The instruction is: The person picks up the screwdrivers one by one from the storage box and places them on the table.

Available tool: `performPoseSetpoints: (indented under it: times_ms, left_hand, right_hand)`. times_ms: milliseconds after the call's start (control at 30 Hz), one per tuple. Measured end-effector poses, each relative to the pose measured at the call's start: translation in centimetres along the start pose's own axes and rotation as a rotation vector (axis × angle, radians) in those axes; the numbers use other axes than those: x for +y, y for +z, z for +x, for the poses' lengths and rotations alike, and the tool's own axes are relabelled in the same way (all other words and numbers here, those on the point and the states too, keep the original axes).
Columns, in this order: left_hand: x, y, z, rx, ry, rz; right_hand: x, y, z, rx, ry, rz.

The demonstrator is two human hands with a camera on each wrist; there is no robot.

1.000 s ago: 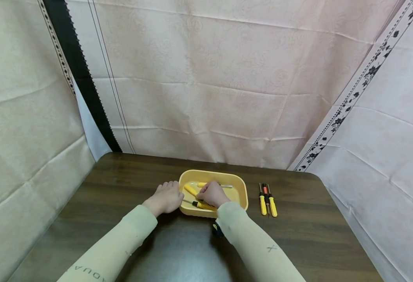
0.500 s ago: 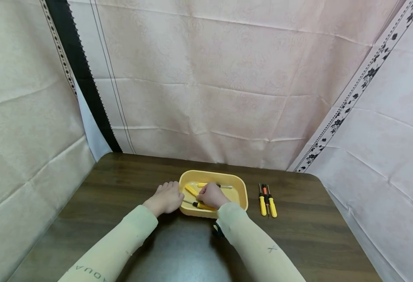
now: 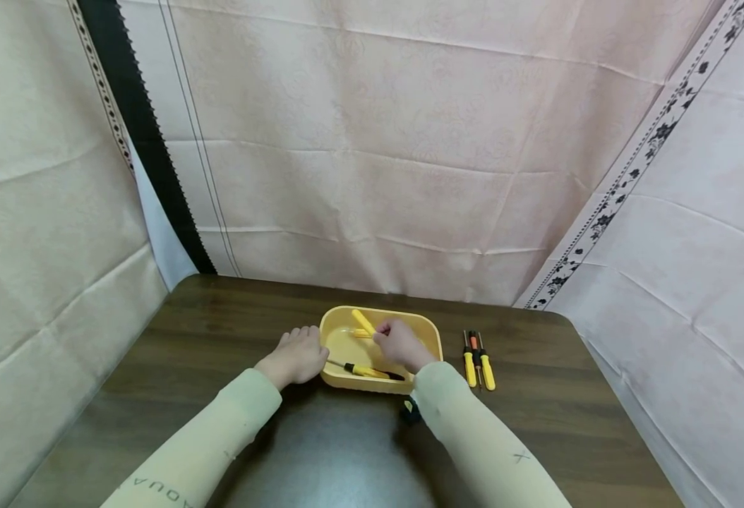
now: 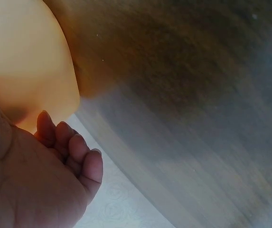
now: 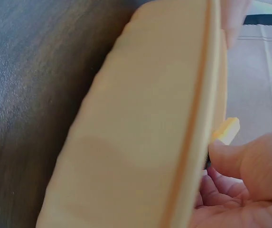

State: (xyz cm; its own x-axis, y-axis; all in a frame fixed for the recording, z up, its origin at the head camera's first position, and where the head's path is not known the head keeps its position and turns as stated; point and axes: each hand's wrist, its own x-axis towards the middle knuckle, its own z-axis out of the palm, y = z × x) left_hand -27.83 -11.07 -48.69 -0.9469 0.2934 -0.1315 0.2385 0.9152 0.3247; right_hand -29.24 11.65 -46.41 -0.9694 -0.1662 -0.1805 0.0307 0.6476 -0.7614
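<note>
In the head view my right hand (image 3: 402, 344) pinches a screwdriver by the front of its yellow handle (image 3: 363, 322), above the yellow plastic tray (image 3: 380, 386). The handle tilts up to the far left; its shank is hidden. In the right wrist view my thumb (image 5: 228, 159) presses near the screwdriver's black collar, behind the tray wall (image 5: 131, 109). My left hand (image 3: 297, 356) grips the tray's left rim. Its fingers (image 4: 90, 166) curl outside the wall in the left wrist view. Another yellow screwdriver (image 3: 368, 370) lies along the tray's near side. A further yellow handle (image 3: 361, 334) is partly hidden.
To the right of the tray, several screwdrivers lie side by side on the dark wooden table (image 3: 537, 423): two yellow-handled ones (image 3: 488, 372) and a red-and-black one (image 3: 474, 342) between them. Pale patterned cloth (image 3: 372, 141) hangs behind the table and at both sides.
My right hand has risen and moved slightly right, lifting the yellow-handled screwdriver from the tray's floor. More of the near screwdriver now shows. The left hand stays at the rim.
</note>
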Motion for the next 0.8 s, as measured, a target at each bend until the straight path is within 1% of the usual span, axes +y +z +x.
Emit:
performPoseSetpoints:
  times_ms: [100,233,433,667,800]
  left_hand:
    - [0.0,0.0,0.0,-0.006,-0.007,-0.002]
    - [0.1,-0.1,0.0,-0.004,-0.011,-0.006]
    - [0.1,0.0,0.0,-0.008,-0.008,-0.004]
    - [0.0,-0.1,0.1,-0.012,-0.011,0.0]
    - [0.0,-0.1,0.1,-0.016,-0.016,-0.002]
  right_hand:
    - [0.0,-0.6,-0.3,0.023,-0.005,0.042]
    - [0.1,-1.6,-0.7,0.036,-0.002,0.07]
    - [0.4,-3.3,-0.9,0.043,0.039,0.16]
    - [1.4,-5.3,-1.0,0.096,0.051,0.207]
    - [2.0,-6.5,-1.2,0.098,0.065,0.241]
